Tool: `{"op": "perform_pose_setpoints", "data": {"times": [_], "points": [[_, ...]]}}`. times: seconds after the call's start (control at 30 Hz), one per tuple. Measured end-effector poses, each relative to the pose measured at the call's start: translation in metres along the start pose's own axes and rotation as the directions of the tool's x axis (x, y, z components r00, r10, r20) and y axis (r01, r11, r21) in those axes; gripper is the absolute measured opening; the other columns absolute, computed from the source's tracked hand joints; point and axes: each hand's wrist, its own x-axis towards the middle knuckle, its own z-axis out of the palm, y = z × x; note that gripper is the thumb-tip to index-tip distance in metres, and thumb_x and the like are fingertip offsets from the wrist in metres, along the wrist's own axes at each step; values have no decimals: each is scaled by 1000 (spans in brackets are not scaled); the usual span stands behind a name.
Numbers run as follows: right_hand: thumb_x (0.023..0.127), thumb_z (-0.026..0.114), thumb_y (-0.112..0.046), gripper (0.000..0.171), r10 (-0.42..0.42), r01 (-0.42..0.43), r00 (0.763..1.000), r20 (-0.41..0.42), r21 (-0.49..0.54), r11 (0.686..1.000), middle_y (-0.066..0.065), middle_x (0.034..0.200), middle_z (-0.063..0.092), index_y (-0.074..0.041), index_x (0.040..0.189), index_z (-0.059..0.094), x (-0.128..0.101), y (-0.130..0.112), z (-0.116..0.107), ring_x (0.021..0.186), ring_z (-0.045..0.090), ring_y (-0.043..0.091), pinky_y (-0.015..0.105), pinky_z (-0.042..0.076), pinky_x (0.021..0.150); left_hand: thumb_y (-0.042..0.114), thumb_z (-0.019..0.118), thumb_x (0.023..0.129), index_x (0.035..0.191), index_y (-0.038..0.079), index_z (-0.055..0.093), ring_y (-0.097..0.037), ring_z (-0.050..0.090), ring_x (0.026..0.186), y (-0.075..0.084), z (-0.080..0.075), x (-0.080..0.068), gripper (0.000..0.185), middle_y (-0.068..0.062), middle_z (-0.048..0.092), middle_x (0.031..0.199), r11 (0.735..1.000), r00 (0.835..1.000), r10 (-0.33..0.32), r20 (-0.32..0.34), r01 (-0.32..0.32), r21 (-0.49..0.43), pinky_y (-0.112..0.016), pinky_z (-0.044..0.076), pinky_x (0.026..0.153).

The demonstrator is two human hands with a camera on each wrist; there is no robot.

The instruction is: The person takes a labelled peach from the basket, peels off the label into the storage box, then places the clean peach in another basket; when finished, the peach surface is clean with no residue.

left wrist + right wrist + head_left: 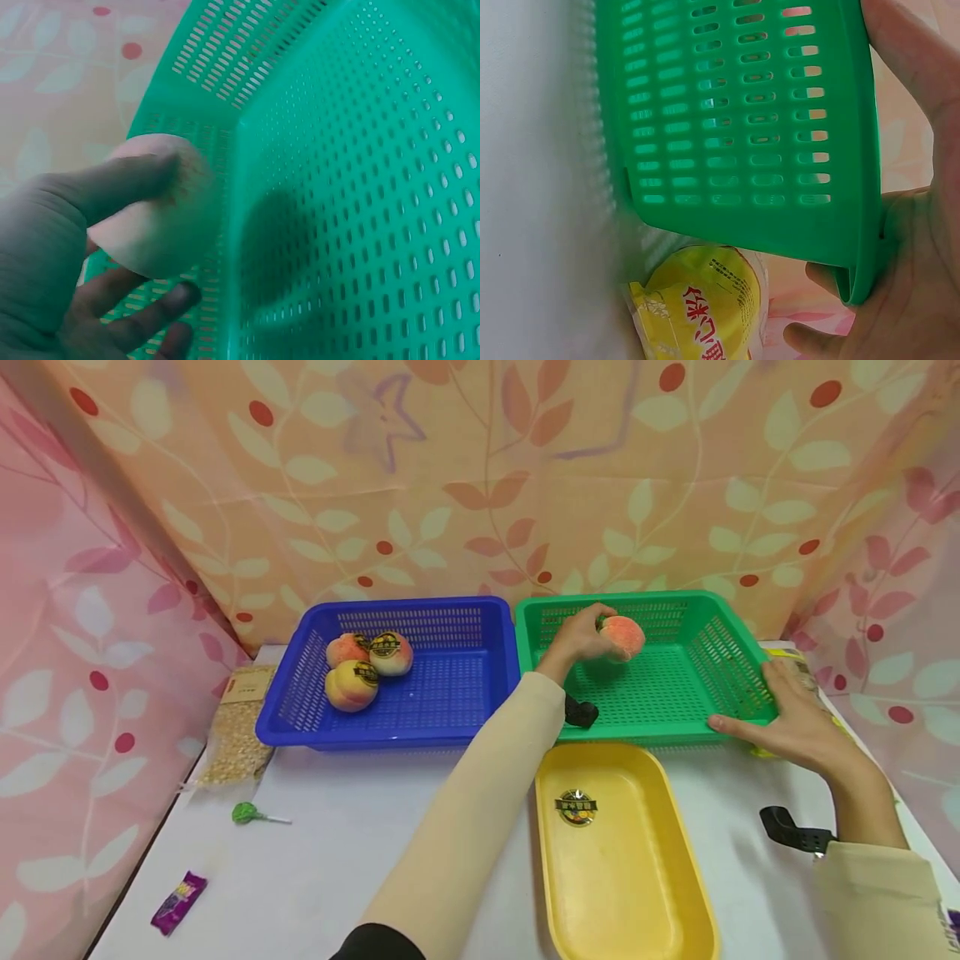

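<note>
Pinched between the thumb and fingers of my left hand is a pinkish peach, raised above the floor of the green basket. In the left wrist view the peach appears pale, near the basket's slotted wall, with the thumb across its top. My right hand rests at the basket's right front corner, thumb at the front rim and fingers spread along the right side. The right wrist view shows the palm against the rim of the basket. Several peaches with dark stickers sit in the blue basket.
A yellow tray bearing a round sticker stands before the green basket. At the left lie a bag of grains, a green lollipop and a purple wrapped candy. A yellow packet lies beyond the basket's right side.
</note>
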Motion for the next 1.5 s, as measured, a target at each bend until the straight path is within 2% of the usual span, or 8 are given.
{"op": "perform_pose_setpoints", "data": {"times": [0.23,0.4,0.6,0.83,0.97,1.07,1.23,1.5], "points": [[89,70,-53,119,3,-3,1000,-3,40,999,26,167,-19,-8,161,-13,-1,0,4,152,-15,55,80,4,112,18,86,82,144,22,54,-23,59,118,-6,1,-5,70,-6,60,136,995,995,-95,23,94,21,-39,52,96],[89,72,-52,119,-9,11,1000,-25,46,999,27,167,-17,-7,162,-11,-1,-1,3,153,-15,54,79,2,113,23,85,83,142,20,54,-26,60,119,-10,1,-6,66,-8,61,136,987,995,-96,5,95,130,-41,51,96],[89,72,-52,119,-1,2,1000,-23,42,999,26,168,-17,-9,162,-12,-1,0,0,153,-14,54,79,3,114,35,84,83,144,27,53,-26,59,124,-15,2,-2,69,-4,60,141,969,994,-105,-14,106,224,-42,51,99],[89,71,-52,120,4,-3,1000,-12,60,998,26,168,-17,-8,161,-14,-3,-1,1,152,-11,57,81,7,112,17,81,87,148,27,49,-34,67,93,-21,1,0,69,-13,54,144,992,988,-124,91,121,37,-48,57,85],[89,71,-52,120,-4,5,1000,-14,71,997,24,168,-18,-8,161,-14,-4,-3,1,153,-13,55,80,5,113,15,80,89,149,26,47,-38,68,92,-22,2,1,69,-15,54,143,994,987,-108,116,108,4,-49,57,85],[89,71,-53,120,4,-3,1000,-10,69,998,22,168,-20,-8,161,-14,-3,-4,1,152,-13,56,81,6,112,24,81,88,148,28,48,-33,66,106,-22,3,1,69,-11,57,143,988,993,-98,65,89,130,-47,55,91],[90,70,-53,120,17,-17,1000,0,68,998,22,168,-21,-8,160,-16,-2,-3,0,152,-13,56,81,7,112,35,81,87,147,29,51,-28,56,132,-21,5,2,67,-2,58,147,934,996,-91,-11,90,346,-46,47,106],[89,71,-52,120,8,-7,1000,-9,70,998,23,168,-19,-9,161,-15,-2,-2,1,153,-13,53,80,7,113,45,81,85,133,22,63,-21,63,117,-17,7,0,56,1,67,131,908,991,-124,-51,134,397,-39,51,96]]}}
